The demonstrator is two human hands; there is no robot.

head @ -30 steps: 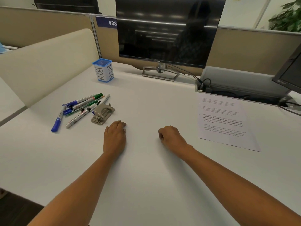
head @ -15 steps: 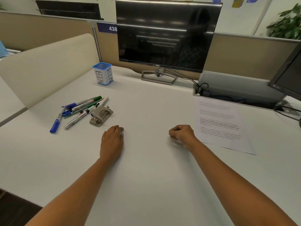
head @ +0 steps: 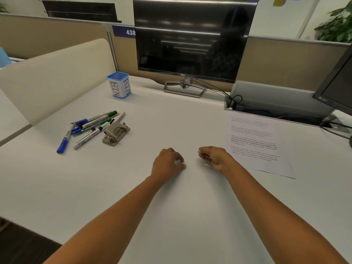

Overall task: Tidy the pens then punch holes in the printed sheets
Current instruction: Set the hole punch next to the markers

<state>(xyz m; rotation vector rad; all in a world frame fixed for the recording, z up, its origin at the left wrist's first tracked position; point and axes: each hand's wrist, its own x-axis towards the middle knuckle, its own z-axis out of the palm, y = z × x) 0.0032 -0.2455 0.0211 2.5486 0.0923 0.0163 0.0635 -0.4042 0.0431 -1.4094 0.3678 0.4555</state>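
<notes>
Several pens and markers (head: pixel 89 126) lie in a loose pile at the left of the white desk (head: pixel 171 216), one blue marker (head: pixel 64 140) a little apart. A grey hole punch (head: pixel 116 134) sits against the pile's right side. Behind them stands a blue pen cup labelled BIN (head: pixel 119 84). The printed sheet (head: pixel 253 141) lies flat at the right. My left hand (head: pixel 167 162) and my right hand (head: pixel 215 157) rest close together mid-desk, fingers loosely curled, holding nothing. The right hand lies just left of the sheet.
A dark monitor (head: pixel 192 39) on a metal stand is at the back centre. A second monitor (head: pixel 339 88) and a grey cable tray (head: pixel 276 103) are at the back right. A cream partition (head: pixel 53 73) borders the desk on the left.
My left hand has slid right, away from the hole punch, and now lies close to my right hand. Its fingers have curled. Pens, punch and sheet lie as before.
</notes>
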